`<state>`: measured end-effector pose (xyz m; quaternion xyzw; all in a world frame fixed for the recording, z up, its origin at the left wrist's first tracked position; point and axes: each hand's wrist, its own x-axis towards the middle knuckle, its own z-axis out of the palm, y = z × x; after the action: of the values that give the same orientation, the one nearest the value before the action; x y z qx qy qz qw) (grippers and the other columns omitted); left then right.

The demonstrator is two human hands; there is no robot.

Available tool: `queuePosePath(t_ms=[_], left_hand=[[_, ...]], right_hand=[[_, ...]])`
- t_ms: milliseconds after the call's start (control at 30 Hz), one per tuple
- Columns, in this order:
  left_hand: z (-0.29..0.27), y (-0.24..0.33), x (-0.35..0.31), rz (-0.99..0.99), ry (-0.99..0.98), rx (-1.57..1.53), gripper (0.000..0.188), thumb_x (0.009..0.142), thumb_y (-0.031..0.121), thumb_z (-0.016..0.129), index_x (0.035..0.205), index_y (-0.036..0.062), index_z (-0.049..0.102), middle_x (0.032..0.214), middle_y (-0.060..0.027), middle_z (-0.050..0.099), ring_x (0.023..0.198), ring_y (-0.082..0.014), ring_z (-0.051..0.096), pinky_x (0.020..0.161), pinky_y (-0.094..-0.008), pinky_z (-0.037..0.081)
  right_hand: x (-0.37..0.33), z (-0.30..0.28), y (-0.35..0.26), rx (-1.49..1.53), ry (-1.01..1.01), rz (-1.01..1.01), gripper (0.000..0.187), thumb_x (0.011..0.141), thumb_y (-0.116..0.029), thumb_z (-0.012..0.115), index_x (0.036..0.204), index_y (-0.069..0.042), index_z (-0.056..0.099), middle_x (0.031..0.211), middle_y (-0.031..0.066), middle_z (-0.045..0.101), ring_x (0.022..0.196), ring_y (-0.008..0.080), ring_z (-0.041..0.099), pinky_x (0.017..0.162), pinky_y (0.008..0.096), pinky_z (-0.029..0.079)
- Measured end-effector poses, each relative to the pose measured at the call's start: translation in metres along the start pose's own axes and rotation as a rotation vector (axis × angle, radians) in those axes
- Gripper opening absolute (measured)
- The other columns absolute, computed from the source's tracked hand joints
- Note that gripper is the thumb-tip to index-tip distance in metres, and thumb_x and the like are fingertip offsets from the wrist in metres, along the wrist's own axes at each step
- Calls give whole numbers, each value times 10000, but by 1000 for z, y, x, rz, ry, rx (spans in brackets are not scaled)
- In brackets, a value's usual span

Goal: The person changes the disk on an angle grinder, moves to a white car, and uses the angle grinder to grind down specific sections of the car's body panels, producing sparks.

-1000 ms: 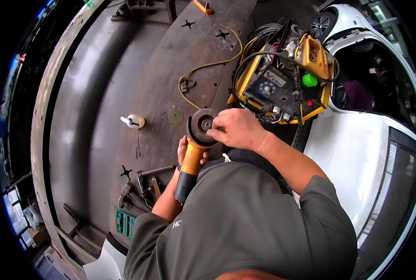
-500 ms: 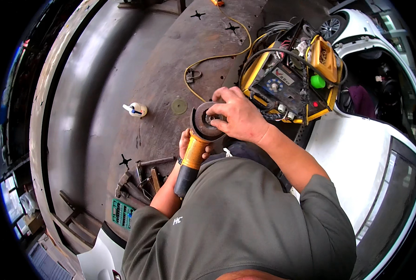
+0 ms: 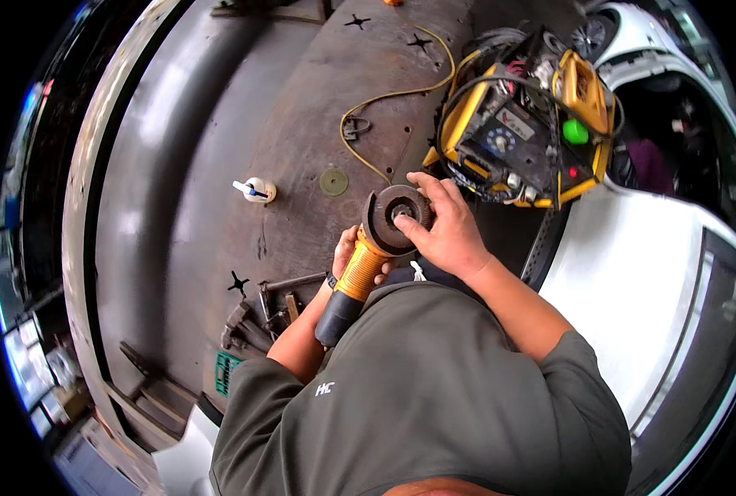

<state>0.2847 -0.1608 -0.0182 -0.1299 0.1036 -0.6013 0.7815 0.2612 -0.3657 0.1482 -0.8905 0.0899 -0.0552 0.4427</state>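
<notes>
Head view looks down on a broad steel workbench (image 3: 219,149), its surface dull grey on the left and rusty brown and pitted toward the middle, with small star-shaped cutouts in it. To the right lies the smooth white body of a car (image 3: 632,281), glossy and curved. Behind the hands stands a boxy yellow welding machine (image 3: 521,136) with a black front panel, dials and a green knob, wrapped in dark cables. A thin yellow cord (image 3: 384,97) snakes across the brown plate toward it.

The person wears a soft olive-green shirt (image 3: 417,397) that fills the lower middle of the picture.

Both hands meet on an angle grinder (image 3: 366,256) held just above the bench edge, in front of the chest. Its handle is orange and ribbed with a black end, and its head carries a round dark metal guard. The left hand (image 3: 350,252) is wrapped tight around the orange handle, only fingers and thumb showing. The right hand (image 3: 438,227) lies over the round grinding disc (image 3: 399,213), fingers curled and pressed on its centre, thumb along the rim.

Rusty metal offcuts (image 3: 260,310) lie in a heap at lower left. A flat round disc (image 3: 333,182) rests on the plate, and farther left a small white bottle (image 3: 256,190) with a blue tip lies on its side.
</notes>
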Motion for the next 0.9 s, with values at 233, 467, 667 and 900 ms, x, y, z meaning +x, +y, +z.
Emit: queuePosePath(t_ms=[233,467,667,900], left_hand=[[49,-33,5,-137,362,470,829,923,709,473,1276,-34,577,956,-226,641,579,-269,611,418,-297,523],[39,-56,29,-313,310,431,703,933,573,513,1196,-76,561,941,-259,633,667,-318,611,392,-349,513],[24,-106,24,-576,336,539,676,915,553,541,1179,-69,575,936,-256,629,646,-312,588,387,-361,488],[21,-204,46,-1073,221,748,638,923,533,544,1189,-46,585,953,-240,673,679,-340,666,473,-392,555]], right_hand=[[-2,-51,7,-29,-18,-353,400,787,-310,855,951,-18,636,969,110,609,909,229,624,803,350,521],[-70,-53,26,396,-27,94,408,845,-392,834,945,-18,705,917,143,746,852,240,718,780,368,558],[-187,-66,27,368,192,264,391,884,-378,807,972,-10,710,928,126,756,857,220,727,778,352,557],[-377,-75,4,571,451,106,349,865,-261,834,1046,-12,671,1073,79,719,972,168,661,871,340,530]])
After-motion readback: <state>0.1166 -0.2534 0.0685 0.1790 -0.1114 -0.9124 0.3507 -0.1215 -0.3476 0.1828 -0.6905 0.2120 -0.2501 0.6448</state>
